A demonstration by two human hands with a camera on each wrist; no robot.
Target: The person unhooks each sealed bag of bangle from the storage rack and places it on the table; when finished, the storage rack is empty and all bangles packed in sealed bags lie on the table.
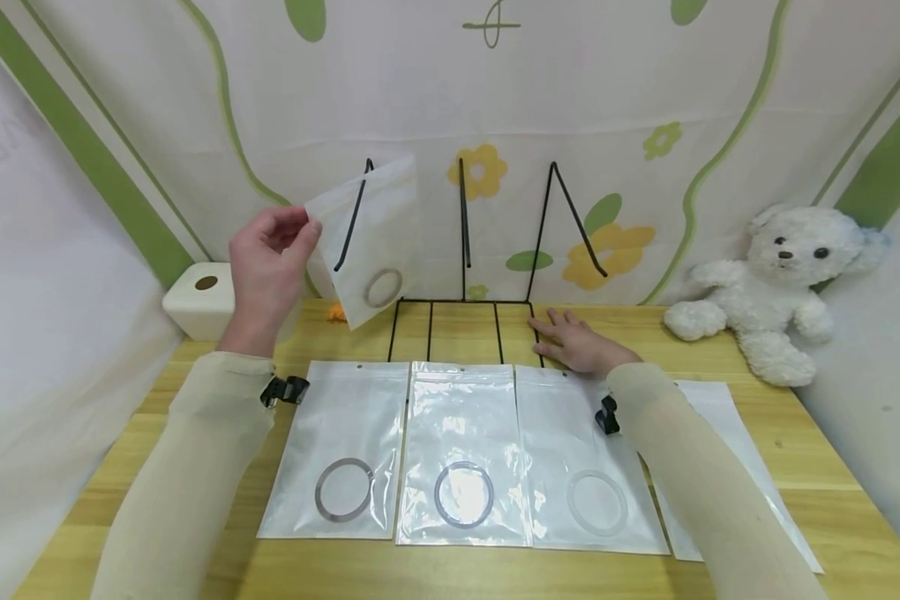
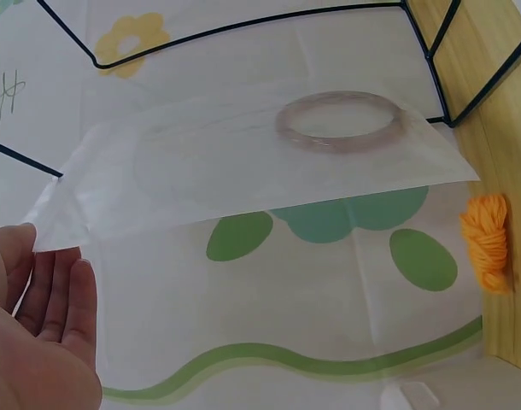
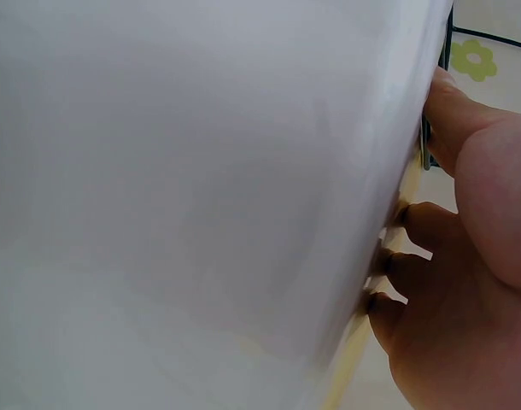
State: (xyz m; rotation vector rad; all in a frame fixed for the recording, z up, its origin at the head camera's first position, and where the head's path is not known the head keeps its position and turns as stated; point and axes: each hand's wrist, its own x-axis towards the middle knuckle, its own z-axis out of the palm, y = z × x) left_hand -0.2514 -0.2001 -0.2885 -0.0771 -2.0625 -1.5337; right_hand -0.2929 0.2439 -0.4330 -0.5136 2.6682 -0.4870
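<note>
My left hand [image 1: 270, 258] pinches the top corner of a translucent zip bag [image 1: 378, 233] between thumb and fingertips. Inside the bag, near its lower end, lies a brownish bangle [image 2: 342, 122]. The bag is raised and tilted at the left hook [image 1: 351, 221] of a black wire rack [image 1: 465, 301], overlapping that hook in the head view. My right hand [image 1: 579, 343] rests at the right side of the rack's base, its fingers spread. Just in front of it lies a silvery zip bag [image 1: 562, 425] with a pale bangle; this bag fills much of the right wrist view.
Two more bags with bangles, a left bag [image 1: 352, 400] and a middle bag [image 1: 461, 417], lie in the row. Another bag [image 1: 708, 408] is partly under my right forearm. A white tissue box [image 1: 202, 312], orange yarn [image 2: 485, 243] and a white teddy bear [image 1: 776, 292] stand around.
</note>
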